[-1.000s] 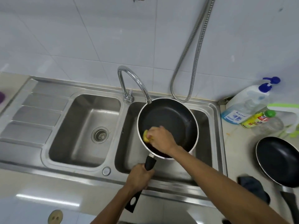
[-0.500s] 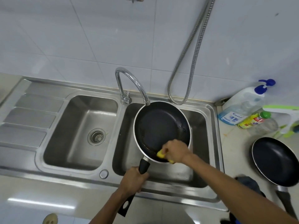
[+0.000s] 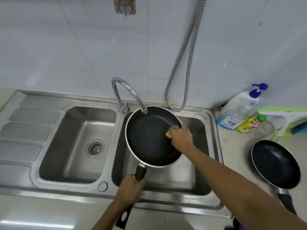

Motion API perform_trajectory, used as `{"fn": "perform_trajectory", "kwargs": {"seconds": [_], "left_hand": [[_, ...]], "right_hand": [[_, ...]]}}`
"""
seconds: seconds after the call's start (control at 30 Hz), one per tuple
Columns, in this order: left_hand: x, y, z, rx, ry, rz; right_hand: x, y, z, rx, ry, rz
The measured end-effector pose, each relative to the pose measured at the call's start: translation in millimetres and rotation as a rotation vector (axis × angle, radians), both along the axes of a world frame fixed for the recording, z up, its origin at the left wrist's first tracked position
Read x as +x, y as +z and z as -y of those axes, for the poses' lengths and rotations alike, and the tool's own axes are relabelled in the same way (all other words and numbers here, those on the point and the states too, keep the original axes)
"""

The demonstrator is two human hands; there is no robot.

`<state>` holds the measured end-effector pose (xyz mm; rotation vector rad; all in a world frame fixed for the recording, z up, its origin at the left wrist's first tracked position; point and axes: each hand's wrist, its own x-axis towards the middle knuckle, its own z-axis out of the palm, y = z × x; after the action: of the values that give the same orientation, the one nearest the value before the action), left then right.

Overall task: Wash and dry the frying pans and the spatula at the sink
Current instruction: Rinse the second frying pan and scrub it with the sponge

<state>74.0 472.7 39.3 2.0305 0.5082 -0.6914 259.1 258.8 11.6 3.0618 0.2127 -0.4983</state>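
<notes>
A black frying pan (image 3: 147, 138) with a silver rim hangs tilted over the right basin of the steel double sink (image 3: 214, 146), its far edge under the tap spout. My left hand (image 3: 130, 188) grips its black handle near the front rim of the sink. My right hand (image 3: 181, 137) presses a yellow sponge (image 3: 168, 134) against the pan's right inner side. A second black frying pan (image 3: 275, 163) lies on the counter at the right, handle toward me. No spatula shows.
The curved tap (image 3: 126, 92) stands between the basins, with a metal hose (image 3: 186, 63) looped on the tiled wall. The left basin (image 3: 76, 143) has a drain strainer. A soap pump bottle (image 3: 239, 110), a small yellow bottle (image 3: 250, 124) and a green-white tool (image 3: 282, 117) crowd the right back corner.
My right hand with the sponge has swept from the pan's left side, along its near edge, to its right side. My left hand keeps hold of the handle.
</notes>
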Motion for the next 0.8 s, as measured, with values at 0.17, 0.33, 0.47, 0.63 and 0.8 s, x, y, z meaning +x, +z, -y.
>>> {"fn": "perform_trajectory", "kwargs": {"seconds": [0.17,0.33,0.47,0.63,0.8], "left_hand": [[5,-6,10,0.019,-0.060,-0.005],[-7,-3,27,-0.057,-0.068,-0.028],[-17,-3,28,-0.091,-0.053,-0.060],[-21,-3,23,-0.082,-0.016,-0.051],[-17,-11,25,-0.123,0.020,-0.072]], "right_hand": [[-72,3,-43,0.482,-0.073,-0.279],[-12,17,-88,0.487,-0.010,-0.105],[36,25,-52,0.202,-0.033,-0.004],[4,12,23,-0.082,-0.029,-0.015],[-87,11,0,0.101,0.036,-0.241]]}}
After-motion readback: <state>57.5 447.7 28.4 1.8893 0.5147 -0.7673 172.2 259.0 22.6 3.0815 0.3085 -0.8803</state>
